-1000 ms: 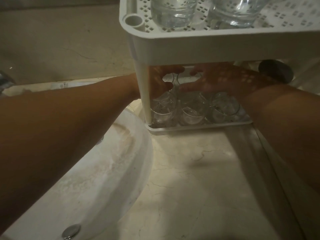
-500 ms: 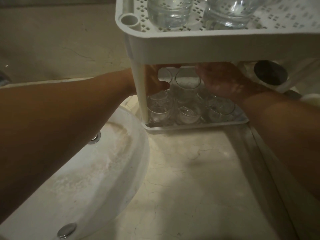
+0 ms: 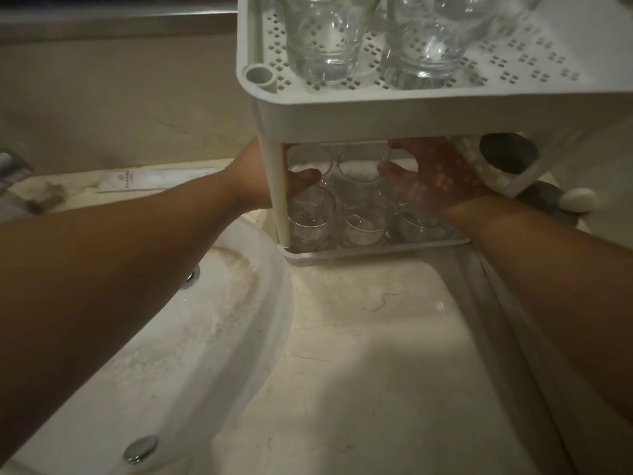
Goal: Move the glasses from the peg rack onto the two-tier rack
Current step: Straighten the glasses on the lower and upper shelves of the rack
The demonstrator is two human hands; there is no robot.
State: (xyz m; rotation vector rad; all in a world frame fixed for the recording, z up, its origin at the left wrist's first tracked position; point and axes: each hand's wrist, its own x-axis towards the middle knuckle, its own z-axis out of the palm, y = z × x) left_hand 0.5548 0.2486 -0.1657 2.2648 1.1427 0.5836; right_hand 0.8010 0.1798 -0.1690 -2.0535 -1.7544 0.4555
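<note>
Both hands reach into the lower tier of the white two-tier rack at the worktop's back edge. Left hand: mostly behind the corner post, thumb touching a back-row glass; finger spread cannot be told. Right hand: fingers curled round another glass. Two tumblers stand on the top tier. Sink basin at left.

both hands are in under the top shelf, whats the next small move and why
Probably set the glass down in the back row and let go. Both hands, left hand and right hand, reach into the lower tier among upright glasses, seemingly around a back-row glass; the exact grip is hard to see.
</note>
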